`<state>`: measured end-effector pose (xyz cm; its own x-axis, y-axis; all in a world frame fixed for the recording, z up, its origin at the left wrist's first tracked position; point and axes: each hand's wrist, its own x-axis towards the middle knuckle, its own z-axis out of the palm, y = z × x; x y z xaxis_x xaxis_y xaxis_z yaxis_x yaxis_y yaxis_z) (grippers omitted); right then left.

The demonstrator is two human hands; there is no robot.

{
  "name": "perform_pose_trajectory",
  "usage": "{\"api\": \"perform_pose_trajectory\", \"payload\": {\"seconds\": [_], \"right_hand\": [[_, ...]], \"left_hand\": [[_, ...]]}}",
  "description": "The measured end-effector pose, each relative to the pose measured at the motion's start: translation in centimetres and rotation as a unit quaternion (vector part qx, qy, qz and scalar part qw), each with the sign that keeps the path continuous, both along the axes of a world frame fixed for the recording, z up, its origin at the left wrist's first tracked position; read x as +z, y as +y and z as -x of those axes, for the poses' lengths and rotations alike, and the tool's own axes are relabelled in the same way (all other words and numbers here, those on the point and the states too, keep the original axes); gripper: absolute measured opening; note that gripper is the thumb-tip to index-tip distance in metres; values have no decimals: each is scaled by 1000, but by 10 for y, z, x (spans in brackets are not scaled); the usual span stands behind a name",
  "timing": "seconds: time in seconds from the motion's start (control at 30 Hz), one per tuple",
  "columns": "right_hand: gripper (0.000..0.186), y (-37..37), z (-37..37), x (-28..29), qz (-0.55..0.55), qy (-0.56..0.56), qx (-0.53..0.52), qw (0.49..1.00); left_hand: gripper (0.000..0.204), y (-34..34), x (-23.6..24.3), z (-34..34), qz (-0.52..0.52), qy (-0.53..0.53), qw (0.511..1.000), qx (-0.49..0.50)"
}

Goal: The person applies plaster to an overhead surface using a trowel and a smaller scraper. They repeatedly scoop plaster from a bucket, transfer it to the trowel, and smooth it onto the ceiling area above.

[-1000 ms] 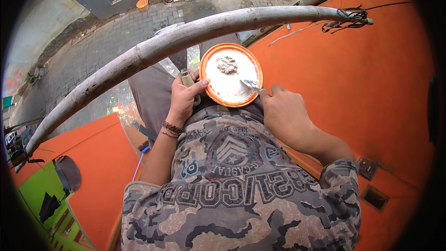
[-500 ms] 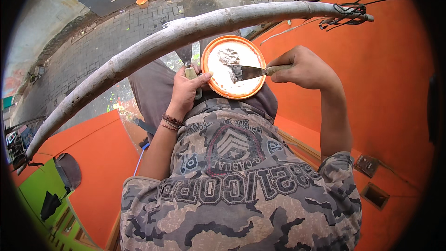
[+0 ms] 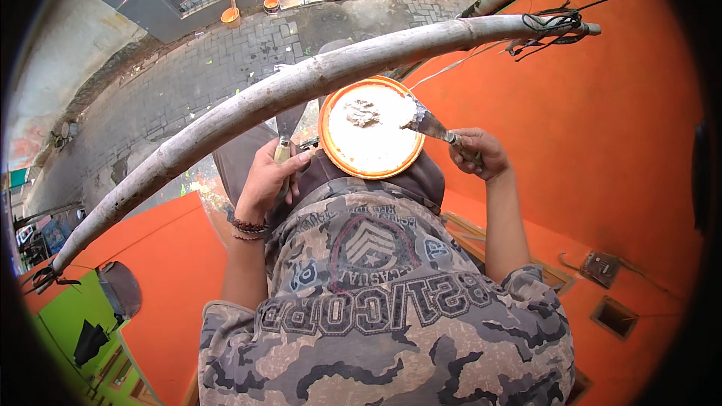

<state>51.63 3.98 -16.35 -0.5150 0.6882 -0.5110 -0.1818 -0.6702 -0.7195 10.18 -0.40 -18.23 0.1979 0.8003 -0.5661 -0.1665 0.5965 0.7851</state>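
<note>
On my lap rests a round orange-rimmed lid (image 3: 324, 146) with bright white paste (image 3: 376, 139) spread over its inside and a greyish lump near its upper left. My right hand (image 3: 480, 155) is closed round the handle of a putty knife (image 3: 429, 122); its blade, smeared with white, reaches over the lid's right edge. In my left hand (image 3: 271, 173) is a second putty knife (image 3: 283, 146), gripped by its pale handle with the blade pointing away from me. Part of that blade lies behind the bamboo pole.
A thick bamboo pole (image 3: 316, 68) crosses in front of me, tied with dark cord (image 3: 555, 28) at its right end. An orange wall (image 3: 571, 135) rises at my right. Far below lies a paved lane (image 3: 188, 83) with orange buckets (image 3: 230, 15) along its far side.
My right hand has turned and drawn nearer, shifting the blade from the lid's middle to its right edge. My left hand has let go of the lid's rim and moved left with its knife.
</note>
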Motion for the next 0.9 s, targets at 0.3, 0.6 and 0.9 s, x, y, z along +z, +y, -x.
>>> {"api": "perform_pose_trajectory", "payload": {"seconds": [0.3, 0.6, 0.9], "right_hand": [[54, -14, 28, 6, -155, -28, -20, 987], [43, -19, 62, 19, -276, 46, -38, 959], [51, -9, 73, 37, -349, 89, 3, 933]], "left_hand": [[27, -22, 62, 13, 19, 33, 981, -192], [28, -28, 89, 6, -33, -16, 971, -234], [28, -28, 97, -4, -204, -39, 938, -279]]}}
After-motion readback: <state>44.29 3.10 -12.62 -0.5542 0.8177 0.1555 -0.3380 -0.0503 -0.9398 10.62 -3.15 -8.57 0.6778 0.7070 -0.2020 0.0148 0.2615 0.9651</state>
